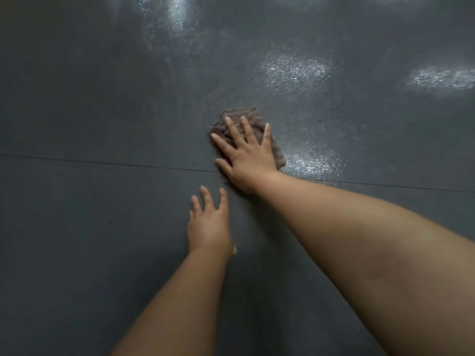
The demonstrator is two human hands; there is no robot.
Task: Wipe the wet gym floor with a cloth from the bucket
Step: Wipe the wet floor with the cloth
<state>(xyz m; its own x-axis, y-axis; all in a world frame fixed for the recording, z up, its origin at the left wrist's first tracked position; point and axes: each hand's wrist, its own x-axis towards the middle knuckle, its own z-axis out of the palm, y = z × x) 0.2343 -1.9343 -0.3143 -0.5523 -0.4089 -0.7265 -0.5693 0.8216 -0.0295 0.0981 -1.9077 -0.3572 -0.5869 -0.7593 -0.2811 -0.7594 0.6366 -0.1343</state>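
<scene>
Head view is showing the right hand [246,152] pressing flat, fingers spread, on the cloth [279,152], the left hand [208,227] resting open on the floor [90,98]; I think it is better pushing slowly toward the shiny wet patch [318,160].

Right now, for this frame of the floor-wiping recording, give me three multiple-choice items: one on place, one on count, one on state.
1. Where does the brown cloth lie?
A. under the right hand
B. under the left hand
C. in a bucket

2. How many hands touch the cloth?
A. none
B. one
C. two

3. How are the right hand's fingers?
A. curled in a fist
B. pinching a corner
C. spread flat

Answers:
1 A: the right hand presses the cloth on the dark floor, just beyond the floor seam.
2 B: the left hand rests on bare floor, apart from the cloth.
3 C: straight fingers fan out over the cloth.
</scene>
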